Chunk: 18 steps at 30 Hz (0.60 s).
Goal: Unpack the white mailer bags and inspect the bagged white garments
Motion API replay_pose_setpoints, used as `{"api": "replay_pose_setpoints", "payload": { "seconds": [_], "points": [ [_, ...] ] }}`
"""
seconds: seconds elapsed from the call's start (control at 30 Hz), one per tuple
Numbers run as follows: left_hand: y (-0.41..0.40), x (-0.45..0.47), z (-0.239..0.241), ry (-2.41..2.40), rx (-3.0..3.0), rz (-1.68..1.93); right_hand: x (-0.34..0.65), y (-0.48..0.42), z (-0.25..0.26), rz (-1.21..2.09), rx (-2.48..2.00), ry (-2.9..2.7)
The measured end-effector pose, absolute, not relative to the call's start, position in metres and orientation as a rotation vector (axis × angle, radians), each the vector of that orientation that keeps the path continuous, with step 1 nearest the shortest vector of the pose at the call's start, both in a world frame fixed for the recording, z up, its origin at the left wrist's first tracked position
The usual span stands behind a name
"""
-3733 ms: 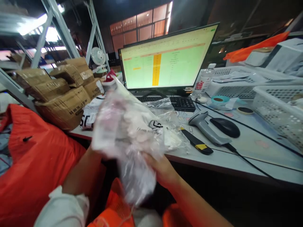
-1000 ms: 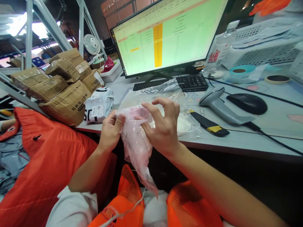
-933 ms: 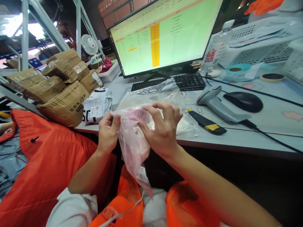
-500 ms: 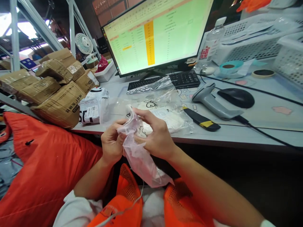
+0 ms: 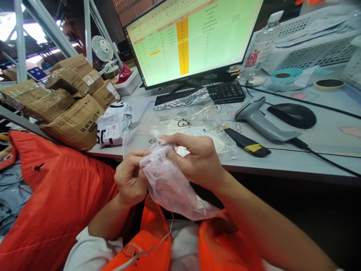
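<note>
Pink bag [image 5: 177,192], thin, soft and see-through, bunched at the top and hanging loose just in front of the desk [image 5: 284,161], likely for room to droop. Clamped at the folds by both left grip [image 5: 131,177] and right grip [image 5: 197,158], perhaps to stop slipping. On the desk's right side, mouse [image 5: 291,115], smooth, round and black, likely for easy reach.

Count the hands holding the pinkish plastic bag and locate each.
2. The left hand grips the bunched end of the pinkish plastic bag from the left, the right hand from the right. No others show on it.
</note>
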<state>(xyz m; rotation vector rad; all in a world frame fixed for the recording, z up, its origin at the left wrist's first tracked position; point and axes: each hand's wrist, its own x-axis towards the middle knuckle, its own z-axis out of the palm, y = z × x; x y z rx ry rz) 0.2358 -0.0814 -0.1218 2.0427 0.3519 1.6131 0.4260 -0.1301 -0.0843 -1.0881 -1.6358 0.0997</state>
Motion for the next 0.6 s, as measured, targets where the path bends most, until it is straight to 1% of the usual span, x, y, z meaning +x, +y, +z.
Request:
{"api": "replay_pose_setpoints", "payload": {
  "seconds": [0.13, 0.23, 0.33, 0.4, 0.53, 0.6],
  "points": [
    [-0.092, 0.239, -0.127, 0.57, 1.971, 1.802, 0.419, -0.137, -0.083, -0.354, -1.131, -1.593],
    [-0.095, 0.242, -0.123, 0.591, 1.906, 1.774, 0.417, -0.14, -0.075, -0.537, -1.149, -1.607],
    [-0.094, 0.241, -0.11, 0.516, 1.826, 1.601, 0.418, -0.139, -0.059, -0.581, -1.139, -1.78],
    [-0.093, 0.239, -0.098, 0.549, 1.838, 1.464, 0.419, -0.137, -0.044, -0.58, -1.147, -1.936],
    [-0.092, 0.226, -0.081, 0.735, 2.012, 1.327, 0.422, -0.131, -0.001, -0.54, -1.122, -2.289],
    [-0.091, 0.217, -0.075, 0.745, 2.097, 1.263, 0.422, -0.129, 0.024, -0.498, -1.211, -2.463]
  ]
}}
